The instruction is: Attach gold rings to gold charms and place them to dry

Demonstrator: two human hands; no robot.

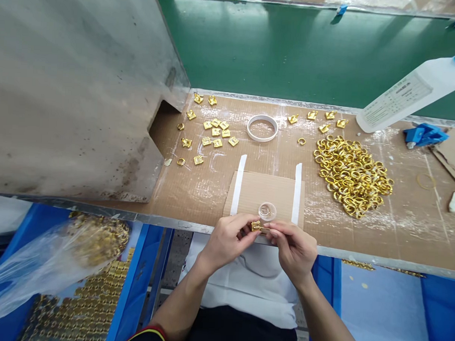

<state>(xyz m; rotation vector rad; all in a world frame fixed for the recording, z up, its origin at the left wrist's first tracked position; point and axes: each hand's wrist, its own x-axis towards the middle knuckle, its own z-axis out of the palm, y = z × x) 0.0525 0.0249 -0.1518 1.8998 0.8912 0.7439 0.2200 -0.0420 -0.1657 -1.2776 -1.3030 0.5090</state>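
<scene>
My left hand (227,237) is closed, pinching a small square gold-coloured metal piece (255,226) between thumb and fingertips. Opposite it, my right hand (295,248) grips a thin stick (264,229) whose tip meets the piece; what kind of tool it is I cannot make out. Just beyond my fingertips, a small clear round cup (267,211) sits on a cardboard pad (266,187). White tape strips (239,185) run along both sides of the pad. Both hands are at the bench's front edge.
Gold square pieces (216,132) lie scattered behind the pad, near a white tape roll (262,128). To the right are heaped gold rings (353,176), a leaning plastic bottle (414,93) and a blue clip (425,135). A metal box (72,93) blocks the left; blue bins (132,277) flank my lap.
</scene>
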